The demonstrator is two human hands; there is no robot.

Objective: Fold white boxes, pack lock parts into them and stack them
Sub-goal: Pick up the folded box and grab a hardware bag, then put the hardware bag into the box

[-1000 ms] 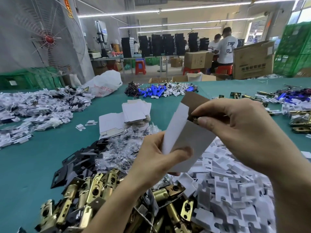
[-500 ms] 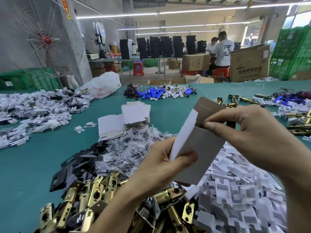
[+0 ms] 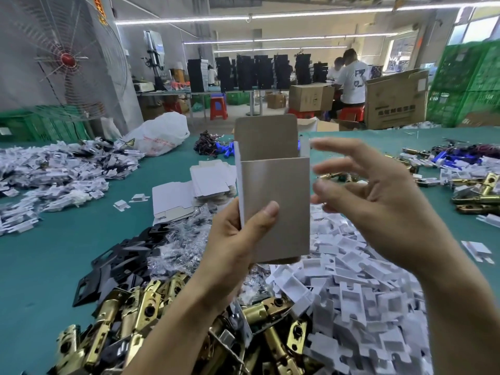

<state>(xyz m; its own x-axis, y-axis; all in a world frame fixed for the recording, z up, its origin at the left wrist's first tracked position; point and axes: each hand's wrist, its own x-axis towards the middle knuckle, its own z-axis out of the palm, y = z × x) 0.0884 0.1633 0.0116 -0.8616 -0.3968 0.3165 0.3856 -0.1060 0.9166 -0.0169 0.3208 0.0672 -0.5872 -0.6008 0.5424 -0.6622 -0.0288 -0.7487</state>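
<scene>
My left hand (image 3: 238,239) holds a small white box (image 3: 281,201) upright, thumb pressed on its front wall. The box's top is open and its lid flap stands up at the back. My right hand (image 3: 378,207) hovers just right of the box with fingers spread, blurred, holding nothing. Below lie brass latch parts (image 3: 151,315), black strike plates (image 3: 121,255), bagged screws (image 3: 184,239) and a heap of white plastic inserts (image 3: 365,293). Flat unfolded white boxes (image 3: 211,180) sit stacked behind on the green table (image 3: 40,261).
More white parts pile up at the left (image 3: 54,174). A white plastic bag (image 3: 159,136) and blue parts (image 3: 224,150) lie at the far side. Brass latches (image 3: 476,190) lie at right. A big fan (image 3: 67,58) stands left; people sit by cardboard cartons (image 3: 395,101) behind.
My right hand has let go of the box top and pulled away to the right, fingers open. The box has turned from tilted to upright, with its lid flap raised.
</scene>
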